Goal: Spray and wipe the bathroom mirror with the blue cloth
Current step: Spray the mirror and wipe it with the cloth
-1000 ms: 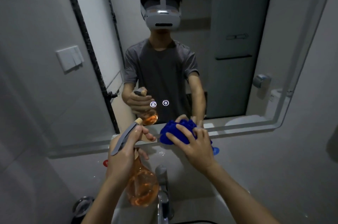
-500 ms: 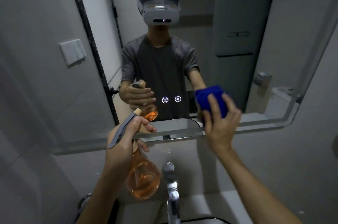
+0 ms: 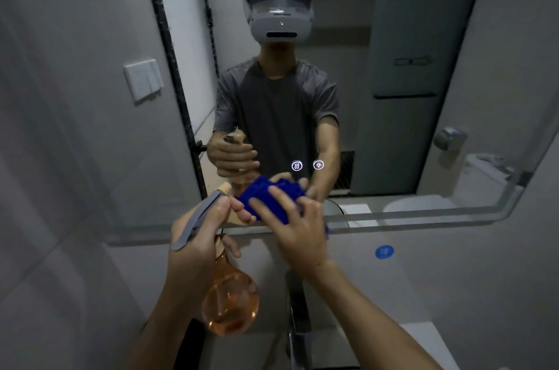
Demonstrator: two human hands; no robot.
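Observation:
The bathroom mirror [image 3: 393,133] fills the wall ahead and reflects a person in a headset. My right hand [image 3: 298,229] presses the bunched blue cloth [image 3: 266,195] against the mirror's lower edge, fingers spread over it. My left hand [image 3: 201,236] grips the neck of an amber spray bottle [image 3: 230,303], with the grey trigger lever [image 3: 196,221] lying along my fingers. The bottle's nozzle sits just left of the cloth, close to the glass.
A chrome tap [image 3: 298,318] rises from the white basin below my hands. A light switch plate [image 3: 142,83] is on the left wall. Two lit touch icons [image 3: 307,165] glow in the mirror. A blue round sticker [image 3: 384,251] is on the wall under the mirror.
My right hand has swept the cloth from higher right on the glass down and left to the mirror's lower edge beside the bottle. My left hand keeps its hold on the bottle.

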